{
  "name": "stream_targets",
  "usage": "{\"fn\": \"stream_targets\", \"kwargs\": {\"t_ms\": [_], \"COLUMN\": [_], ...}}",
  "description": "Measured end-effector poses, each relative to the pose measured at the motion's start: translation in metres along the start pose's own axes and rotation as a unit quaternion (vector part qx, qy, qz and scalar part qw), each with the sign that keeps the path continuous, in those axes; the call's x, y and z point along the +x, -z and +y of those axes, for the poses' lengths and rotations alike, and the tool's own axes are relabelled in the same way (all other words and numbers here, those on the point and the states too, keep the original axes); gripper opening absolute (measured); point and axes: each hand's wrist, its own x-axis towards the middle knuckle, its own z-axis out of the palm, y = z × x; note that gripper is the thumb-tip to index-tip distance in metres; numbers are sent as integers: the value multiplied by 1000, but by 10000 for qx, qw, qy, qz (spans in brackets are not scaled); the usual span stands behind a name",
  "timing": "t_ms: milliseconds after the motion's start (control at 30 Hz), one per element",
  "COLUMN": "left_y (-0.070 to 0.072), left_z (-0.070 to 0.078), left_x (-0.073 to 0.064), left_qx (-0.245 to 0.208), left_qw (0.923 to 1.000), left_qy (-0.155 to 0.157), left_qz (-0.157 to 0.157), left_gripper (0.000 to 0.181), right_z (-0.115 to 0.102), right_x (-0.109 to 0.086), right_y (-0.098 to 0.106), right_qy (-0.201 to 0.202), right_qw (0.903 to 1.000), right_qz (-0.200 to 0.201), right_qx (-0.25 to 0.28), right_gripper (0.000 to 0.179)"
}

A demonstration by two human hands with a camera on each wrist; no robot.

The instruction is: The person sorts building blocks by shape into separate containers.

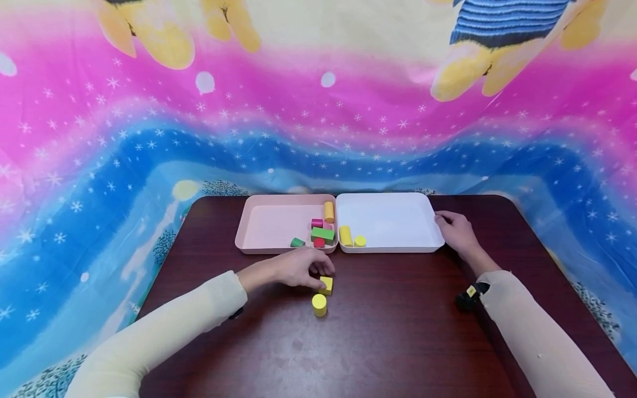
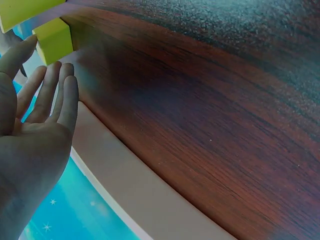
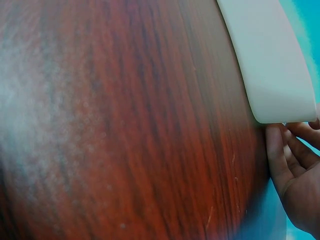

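Observation:
My left hand (image 1: 304,267) is over the table just in front of the pink tray (image 1: 271,228). Its thumb touches a yellow cube (image 1: 325,285), while the other fingers, fairly straight in the left wrist view, stand beside the cube (image 2: 54,42). An upright yellow cylinder (image 1: 319,305) is on the table, nearer to me than the cube. At the right end of the white tray (image 1: 390,221), my right hand (image 1: 457,233) holds the rim between thumb and fingers. Inside the white tray, at its left end, are a longer yellow cylinder (image 1: 345,236) and a short yellow cylinder (image 1: 360,241).
Toward the pink tray's right end lie an orange-yellow cylinder (image 1: 329,211), a magenta cylinder (image 1: 317,223), a green block (image 1: 322,236), a red cylinder (image 1: 319,242) and a dark green cylinder (image 1: 297,242). Both trays adjoin on the dark wooden table (image 1: 398,326), before a printed curtain (image 1: 318,121).

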Motion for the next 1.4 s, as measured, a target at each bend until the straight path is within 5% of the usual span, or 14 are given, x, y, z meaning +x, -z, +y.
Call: {"fn": "stream_targets", "kwargs": {"t_ms": [1400], "left_y": [-5], "left_z": [-4], "left_x": [-1], "left_qx": [98], "left_qw": [9999], "left_qy": [-103], "left_qz": [30], "left_gripper": [35], "right_z": [-1], "right_x": [-1], "right_y": [1], "right_qy": [-46], "right_qw": [9999], "right_qz": [-64], "right_qx": [85], "right_gripper": [65]}}
